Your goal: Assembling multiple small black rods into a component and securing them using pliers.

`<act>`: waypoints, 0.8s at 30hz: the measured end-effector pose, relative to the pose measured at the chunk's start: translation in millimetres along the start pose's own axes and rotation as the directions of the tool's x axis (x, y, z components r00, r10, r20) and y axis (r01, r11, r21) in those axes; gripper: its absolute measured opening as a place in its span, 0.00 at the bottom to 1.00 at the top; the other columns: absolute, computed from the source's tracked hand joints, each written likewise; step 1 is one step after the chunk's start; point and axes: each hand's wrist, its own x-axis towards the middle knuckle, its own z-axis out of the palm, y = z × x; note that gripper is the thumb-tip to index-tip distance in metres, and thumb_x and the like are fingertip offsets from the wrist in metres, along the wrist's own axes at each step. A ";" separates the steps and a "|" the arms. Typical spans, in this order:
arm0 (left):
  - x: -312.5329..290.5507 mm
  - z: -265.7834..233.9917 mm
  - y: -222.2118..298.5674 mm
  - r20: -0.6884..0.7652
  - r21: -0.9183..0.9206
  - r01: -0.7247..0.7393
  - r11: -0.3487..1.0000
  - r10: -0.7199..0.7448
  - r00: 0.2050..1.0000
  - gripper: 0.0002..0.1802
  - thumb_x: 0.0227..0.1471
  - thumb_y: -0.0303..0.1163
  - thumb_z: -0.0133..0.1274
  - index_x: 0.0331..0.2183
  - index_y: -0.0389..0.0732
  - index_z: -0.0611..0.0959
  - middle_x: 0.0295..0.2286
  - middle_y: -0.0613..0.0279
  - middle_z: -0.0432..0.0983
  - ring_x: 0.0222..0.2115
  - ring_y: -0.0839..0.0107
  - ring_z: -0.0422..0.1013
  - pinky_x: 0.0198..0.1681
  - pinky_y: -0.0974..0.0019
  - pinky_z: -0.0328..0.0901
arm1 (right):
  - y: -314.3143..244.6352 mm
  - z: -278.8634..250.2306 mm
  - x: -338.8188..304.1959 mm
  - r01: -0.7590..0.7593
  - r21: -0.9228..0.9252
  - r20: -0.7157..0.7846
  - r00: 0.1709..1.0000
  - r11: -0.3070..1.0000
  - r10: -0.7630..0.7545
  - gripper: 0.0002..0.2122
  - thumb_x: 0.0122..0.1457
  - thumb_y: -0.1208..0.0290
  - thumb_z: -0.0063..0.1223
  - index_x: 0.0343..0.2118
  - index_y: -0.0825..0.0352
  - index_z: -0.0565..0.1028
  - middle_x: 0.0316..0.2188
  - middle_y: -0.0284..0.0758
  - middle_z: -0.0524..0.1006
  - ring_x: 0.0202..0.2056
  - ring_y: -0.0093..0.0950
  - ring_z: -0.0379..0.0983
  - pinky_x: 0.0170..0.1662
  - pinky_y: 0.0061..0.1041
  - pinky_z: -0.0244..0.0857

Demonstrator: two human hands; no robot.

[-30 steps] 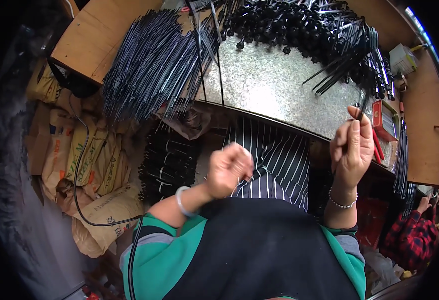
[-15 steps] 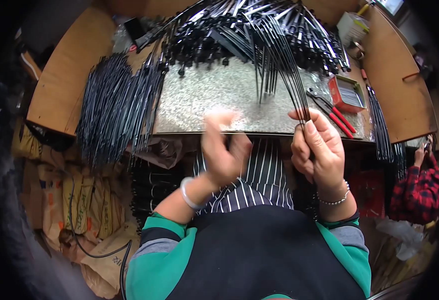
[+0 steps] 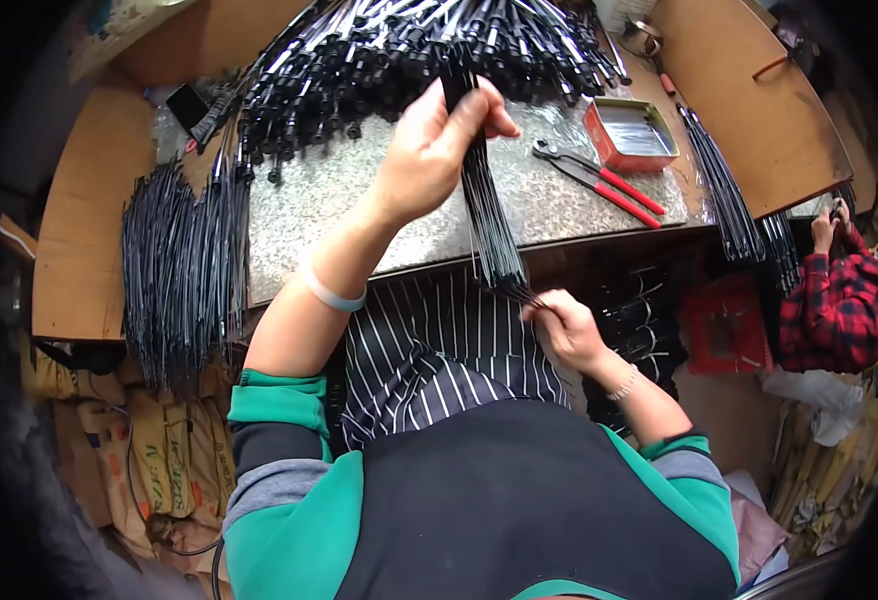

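Note:
A bundle of thin black rods (image 3: 492, 215), resembling umbrella ribs, slants from the worktable down over its front edge. My left hand (image 3: 434, 150) is closed round the upper part, just in front of the large pile. Below the table edge, my right hand (image 3: 569, 330) pinches the lower ends of the bundle, over the striped apron on my lap. The pile of black-and-silver rods with black end pieces (image 3: 359, 85) fills the back of the table. Whether the bundle's top is joined to a piece in that pile is hidden.
Red-handled pliers (image 3: 609, 187) and a red open tin (image 3: 631, 135) lie to the right on the worktable (image 3: 304, 215). Long black rods (image 3: 179, 270) overhang the left edge; more rods (image 3: 721, 185) hang at the right. Another person in a checked shirt (image 3: 834, 310) works at far right.
My left hand has moved up and forward and taken hold of the bundle's upper part. My right hand has come down and left with the lower ends. The view has shifted.

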 end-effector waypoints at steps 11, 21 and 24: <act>-40.2 0.2 -31.6 0.211 0.729 -0.246 0.638 0.133 0.968 0.09 0.48 0.27 0.53 0.35 0.42 0.79 0.30 0.58 0.70 0.28 0.69 0.69 0.35 0.71 0.63 | -35.3 -52.8 67.8 -0.231 -0.165 -0.028 0.973 0.959 0.229 0.09 0.52 0.68 0.54 0.31 0.68 0.76 0.25 0.39 0.76 0.26 0.35 0.74 0.31 0.27 0.68; -54.6 -4.1 -25.6 0.068 0.677 -0.188 0.712 0.193 0.979 0.20 0.39 0.23 0.60 0.39 0.43 0.80 0.25 0.62 0.69 0.23 0.73 0.69 0.26 0.72 0.66 | -1.9 -10.2 160.0 0.334 -0.167 0.081 0.942 0.928 -0.324 0.11 0.47 0.73 0.57 0.36 0.66 0.76 0.29 0.36 0.72 0.28 0.32 0.72 0.33 0.23 0.66; -54.0 -4.1 -27.4 0.060 0.687 -0.172 0.706 0.181 0.982 0.19 0.39 0.23 0.60 0.38 0.41 0.80 0.25 0.61 0.70 0.23 0.73 0.69 0.25 0.72 0.66 | -0.3 -6.2 165.5 0.298 -0.169 0.104 0.953 0.939 -0.283 0.10 0.46 0.75 0.58 0.34 0.66 0.76 0.30 0.36 0.73 0.30 0.31 0.72 0.33 0.24 0.66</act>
